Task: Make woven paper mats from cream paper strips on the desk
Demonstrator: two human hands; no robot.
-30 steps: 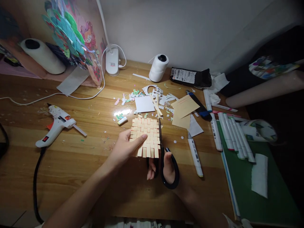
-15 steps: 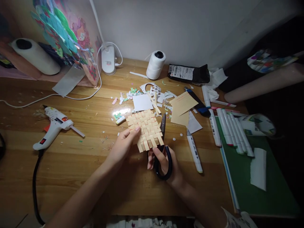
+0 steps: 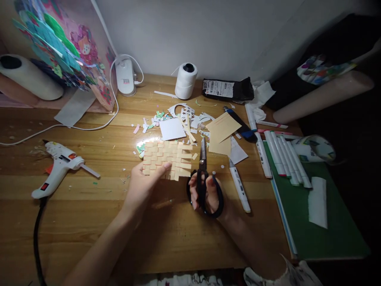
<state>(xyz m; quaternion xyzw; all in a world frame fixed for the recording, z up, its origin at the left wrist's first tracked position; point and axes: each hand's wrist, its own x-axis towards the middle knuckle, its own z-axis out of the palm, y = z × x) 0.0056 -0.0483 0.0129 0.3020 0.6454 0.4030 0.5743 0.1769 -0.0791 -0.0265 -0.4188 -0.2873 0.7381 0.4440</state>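
Wooden tabletop (image 3: 98, 214), set against a grey wall (image 3: 238, 35), carries the work area. Position of the workpiece: the woven paper mat (image 3: 157, 153) is at centre, in front of the white card (image 3: 172, 129) and the paper scraps (image 3: 180, 110). Left hand (image 3: 139, 188): thumb pressed on the mat's face near its lower edge; the other fingers are mostly hidden beneath, so the mat is clamped between them. Right hand (image 3: 212, 194): fingers and thumb curled through the handles of the black scissors (image 3: 203, 161), whose blades look together and point away from the person, just beside the mat and apart from it. Caution: strip ends along the mat's right edge project unevenly with gaps between them; a snag on a blade could pull a strip out of the weave. Excess thumb pressure could crease the mat; a loose grip could let the weave slip. Cutting too far inward could free the crossing strips. Loose scraps beyond could hide small offcuts or catch under the mat if it is lowered there.
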